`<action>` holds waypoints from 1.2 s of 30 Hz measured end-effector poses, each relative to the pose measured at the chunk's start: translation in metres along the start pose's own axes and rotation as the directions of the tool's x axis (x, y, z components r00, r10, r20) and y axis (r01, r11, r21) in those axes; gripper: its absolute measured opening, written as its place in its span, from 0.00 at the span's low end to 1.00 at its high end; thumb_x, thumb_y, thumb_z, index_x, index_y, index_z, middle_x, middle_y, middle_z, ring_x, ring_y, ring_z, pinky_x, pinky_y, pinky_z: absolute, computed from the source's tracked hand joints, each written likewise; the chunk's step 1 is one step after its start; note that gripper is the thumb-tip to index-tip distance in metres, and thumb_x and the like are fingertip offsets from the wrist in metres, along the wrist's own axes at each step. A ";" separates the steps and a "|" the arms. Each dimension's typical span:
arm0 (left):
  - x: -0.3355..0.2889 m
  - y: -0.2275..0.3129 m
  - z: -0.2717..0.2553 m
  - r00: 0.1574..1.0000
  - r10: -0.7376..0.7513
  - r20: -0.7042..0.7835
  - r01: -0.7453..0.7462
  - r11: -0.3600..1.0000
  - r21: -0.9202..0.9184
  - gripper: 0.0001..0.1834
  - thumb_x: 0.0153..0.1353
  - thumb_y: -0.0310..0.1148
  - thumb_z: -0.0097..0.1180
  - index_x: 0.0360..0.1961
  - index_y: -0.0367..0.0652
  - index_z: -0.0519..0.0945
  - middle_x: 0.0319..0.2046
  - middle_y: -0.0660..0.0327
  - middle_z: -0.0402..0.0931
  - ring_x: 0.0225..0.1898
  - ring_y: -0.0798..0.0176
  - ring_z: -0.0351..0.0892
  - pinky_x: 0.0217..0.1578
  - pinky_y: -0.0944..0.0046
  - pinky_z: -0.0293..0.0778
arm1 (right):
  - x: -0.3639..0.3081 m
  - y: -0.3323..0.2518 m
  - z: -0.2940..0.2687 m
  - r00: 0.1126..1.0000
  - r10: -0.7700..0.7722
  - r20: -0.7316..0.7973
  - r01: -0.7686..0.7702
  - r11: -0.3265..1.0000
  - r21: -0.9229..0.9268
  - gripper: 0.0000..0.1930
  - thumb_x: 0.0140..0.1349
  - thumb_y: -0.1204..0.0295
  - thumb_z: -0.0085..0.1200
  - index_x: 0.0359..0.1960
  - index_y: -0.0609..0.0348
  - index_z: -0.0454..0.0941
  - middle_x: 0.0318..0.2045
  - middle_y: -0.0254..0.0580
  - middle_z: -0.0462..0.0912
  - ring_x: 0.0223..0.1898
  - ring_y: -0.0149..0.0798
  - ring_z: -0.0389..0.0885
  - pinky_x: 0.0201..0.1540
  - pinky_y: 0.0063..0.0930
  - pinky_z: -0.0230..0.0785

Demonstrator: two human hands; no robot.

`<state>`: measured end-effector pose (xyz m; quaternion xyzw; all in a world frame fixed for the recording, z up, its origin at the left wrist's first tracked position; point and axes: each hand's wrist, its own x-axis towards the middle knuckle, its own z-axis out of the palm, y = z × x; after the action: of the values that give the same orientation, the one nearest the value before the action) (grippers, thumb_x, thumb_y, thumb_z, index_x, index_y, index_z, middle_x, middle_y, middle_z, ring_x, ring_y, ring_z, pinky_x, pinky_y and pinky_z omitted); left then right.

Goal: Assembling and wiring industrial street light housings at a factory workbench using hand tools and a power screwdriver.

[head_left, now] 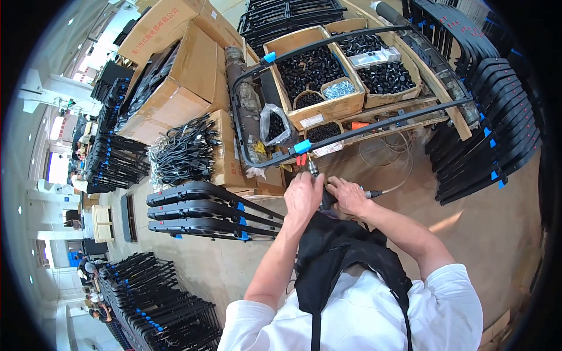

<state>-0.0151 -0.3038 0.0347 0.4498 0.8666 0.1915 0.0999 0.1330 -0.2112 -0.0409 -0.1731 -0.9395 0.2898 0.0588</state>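
In front of my chest, a pneumatic screwdriver (314, 169) with a metal nose points away from me. My left hand (302, 196) is closed around its left side, near the nose. My right hand (349, 196) grips its body from the right, and an air hose (389, 188) runs off beside it. Just beyond the tool's nose lies the near bar of a black metal frame (374, 124) with blue pieces on it. A small red piece (301, 159) shows at this bar, its kind unclear. The fingertips are partly hidden behind the tool.
Cardboard boxes of black plastic parts (310, 67) stand beyond the bar, with a tub of silvery screws (338, 89). A bundle of cables (184, 151) lies on a carton at left. Stacked black frames (492, 117) stand at right, others (202, 210) at lower left.
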 end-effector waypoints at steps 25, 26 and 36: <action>0.205 0.106 -0.083 0.820 0.555 -0.137 -0.498 0.811 0.308 0.14 0.57 0.45 0.68 0.33 0.46 0.81 0.23 0.56 0.84 0.25 0.50 0.87 0.28 0.45 0.83 | -0.145 0.026 -0.034 0.780 0.623 0.066 -0.625 0.780 0.026 0.32 0.52 0.67 0.72 0.61 0.55 0.77 0.57 0.50 0.76 0.60 0.57 0.79 0.58 0.50 0.79; 0.227 0.121 -0.127 0.838 0.524 -0.155 -0.469 0.835 0.286 0.15 0.58 0.46 0.68 0.35 0.46 0.83 0.24 0.55 0.84 0.27 0.49 0.88 0.31 0.45 0.84 | -0.158 0.033 -0.035 0.767 0.638 0.064 -0.640 0.767 0.028 0.32 0.52 0.67 0.72 0.61 0.55 0.77 0.57 0.50 0.76 0.60 0.57 0.79 0.58 0.50 0.79; 0.430 0.130 -0.264 0.808 0.568 -0.158 -0.421 0.743 0.520 0.29 0.71 0.63 0.55 0.42 0.46 0.86 0.37 0.47 0.88 0.41 0.38 0.88 0.44 0.41 0.82 | -0.206 0.018 -0.050 0.414 0.893 -0.177 -0.871 0.445 0.208 0.30 0.48 0.73 0.65 0.58 0.59 0.80 0.54 0.51 0.78 0.53 0.60 0.82 0.57 0.48 0.78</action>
<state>-0.2576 0.0522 0.3287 0.6409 0.7379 0.0674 -0.2005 0.3409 -0.2450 -0.0114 -0.6746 -0.6780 0.2906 0.0281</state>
